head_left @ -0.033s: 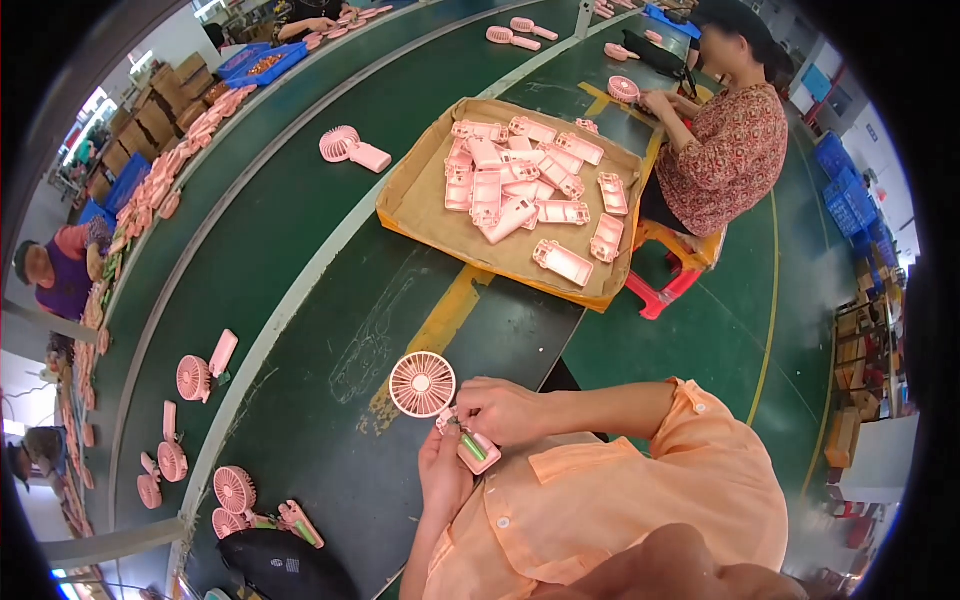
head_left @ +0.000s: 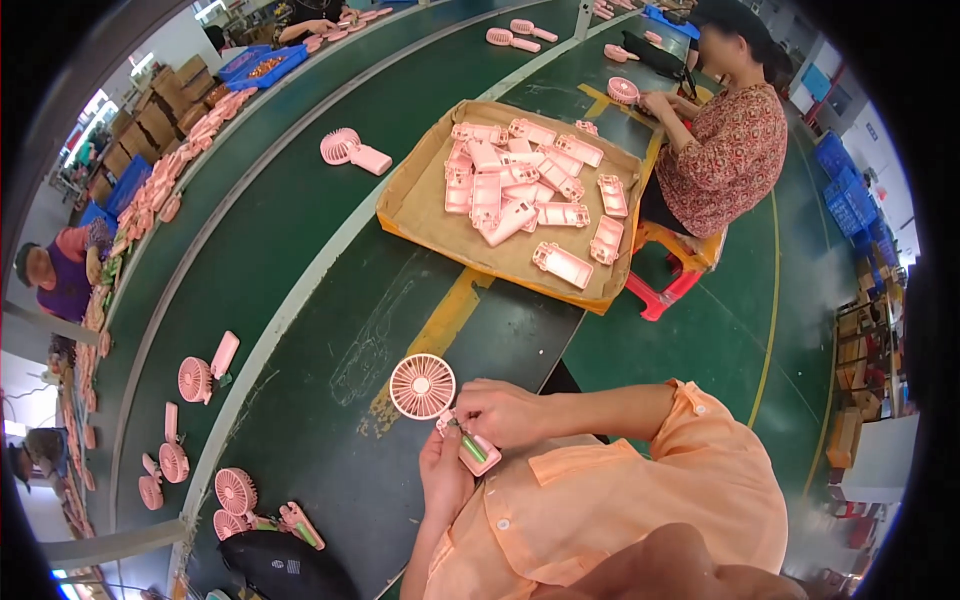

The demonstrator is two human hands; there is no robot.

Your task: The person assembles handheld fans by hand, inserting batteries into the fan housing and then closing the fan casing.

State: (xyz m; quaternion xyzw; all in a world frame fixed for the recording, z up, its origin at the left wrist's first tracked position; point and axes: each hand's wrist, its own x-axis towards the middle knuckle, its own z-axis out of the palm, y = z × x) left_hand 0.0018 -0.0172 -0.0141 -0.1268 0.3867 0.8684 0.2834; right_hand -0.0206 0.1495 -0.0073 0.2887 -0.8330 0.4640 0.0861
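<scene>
- Broadly, a green conveyor belt (head_left: 270, 235) curves along the left, with pink handheld fans lying along it; its far end runs out of view.
- Beside it stands a dark green workbench (head_left: 510, 335), its near edge partly hidden by the wearer's orange shirt (head_left: 620, 500).
- A seated co-worker (head_left: 725, 150) in a patterned top is beyond the bench's far corner; what their hands do is too small to make out.
- A shallow cardboard tray (head_left: 415, 200) on the bench holds a heap of pink handle shells (head_left: 520, 180), the lower ones covered.
- A rounded black object (head_left: 290, 568), cut off at the lower edge, partly covers a few fans.
- A blue tray (head_left: 293, 60), top left, contains small orange-brown pieces, too blurred to identify.
- One pink fan (head_left: 423, 386) is held just in front of the shirt, handle open.
- The left hand (head_left: 445, 475) grips that handle, thumb on top, other fingers mostly hidden.
- The right hand (head_left: 500, 412) has fingers bunched at the neck; I cannot tell what they pinch.
- A green cylindrical cell (head_left: 473, 446) sits in the handle.
</scene>
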